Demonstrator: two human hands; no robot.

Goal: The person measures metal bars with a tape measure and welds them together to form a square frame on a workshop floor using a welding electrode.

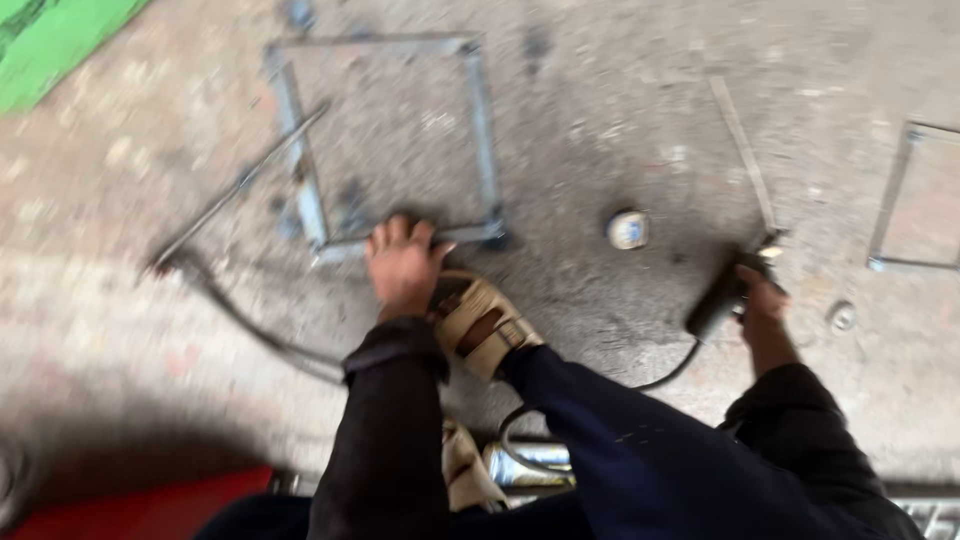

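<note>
Crouched over a concrete floor [620,120]: dark sleeves and a blue trouser leg [640,450] lowest, a sandalled foot [485,325] just above. At nine o'clock of the sandal, left hand [402,265] spread flat, fingers on the near rail of a square metal frame [395,140]. At three o'clock, well apart, right hand [762,305] clamped on a black welding holder [722,295], cable [670,372] trailing. Between them, a small round tape roll [628,230]. At eleven o'clock, a loose rod [240,185]; blurred throughout.
</note>
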